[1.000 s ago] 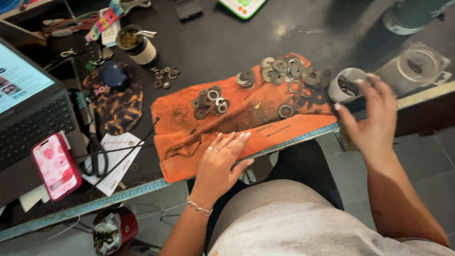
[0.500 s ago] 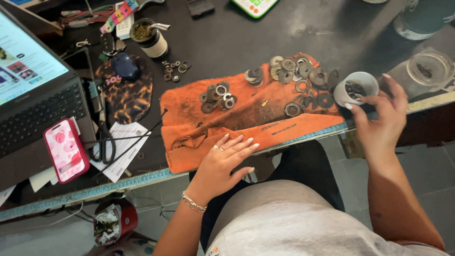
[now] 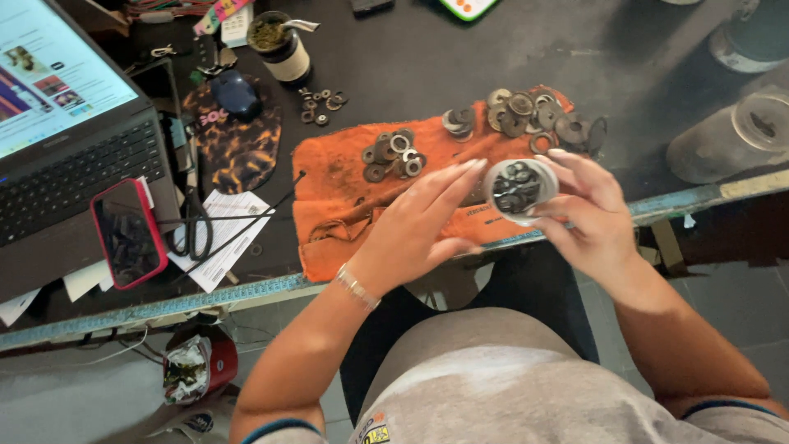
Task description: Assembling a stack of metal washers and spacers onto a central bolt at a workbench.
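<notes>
Head view: our right hand (image 3: 596,218) clasps the washer cup (image 3: 519,189) above the bench's near edge; left hand (image 3: 419,226), fingers apart, steadies it. Keep it level over the orange cloth (image 3: 345,205).

washers (image 3: 393,156) on cloth (image 3: 345,205), laptop (image 3: 70,140) left of cloth

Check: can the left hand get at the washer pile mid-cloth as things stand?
Probably yes: the left hand lies open just below the washer pile on the orange cloth, nothing between; the right hand holds the cup.
</notes>
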